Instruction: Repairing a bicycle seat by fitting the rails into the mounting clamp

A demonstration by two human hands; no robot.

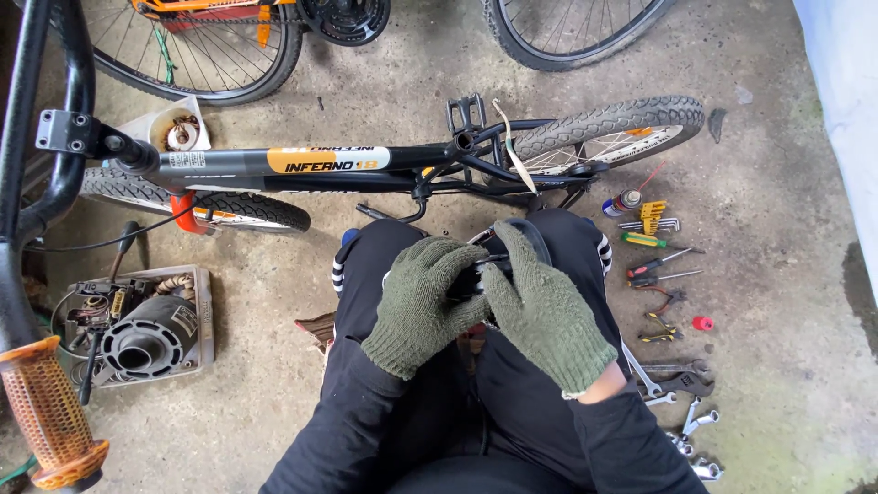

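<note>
Gloved hands (485,297), bike (366,165) ahead, tools (663,293) beside

i see an orange label panel (327,160) with pale ends along the black bike frame's top tube, and a small grey sticker (187,160) just left of it near the head tube. a spray can (622,202) with a red cap lies on the concrete right of the rear wheel.

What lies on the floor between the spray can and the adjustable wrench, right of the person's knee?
In the head view, between the spray can and the adjustable wrench lie a hex key set, screwdrivers and pliers.
</note>
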